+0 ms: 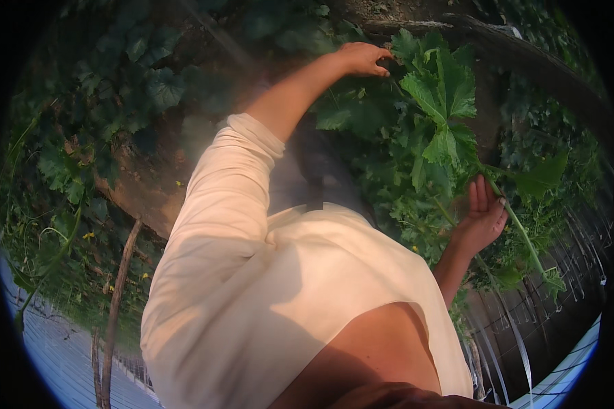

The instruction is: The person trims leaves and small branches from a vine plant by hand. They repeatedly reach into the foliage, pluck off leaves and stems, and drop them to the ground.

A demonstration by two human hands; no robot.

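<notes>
My left hand (366,59) reaches out at the top, its thumb apart from its curved fingers. Its fingertips come close to the edge of a large lobed green leaf (458,84); whether they touch it cannot be made out. I see nothing held in that hand. On the right, my right hand (478,225) has a thick green vine stem (522,230) between thumb and fingers, with the other fingers stretched out behind. The stem runs from the leafy shoot above down to a small leafy tip (555,281) at lower right.
Dense vine foliage (158,87) surrounds me, with small yellow flowers (88,235). A wooden stake (120,301) stands at left. A dark curved bar (517,48) crosses the upper right. White strips (517,337) hang at lower right. Bare soil (138,189) shows at left.
</notes>
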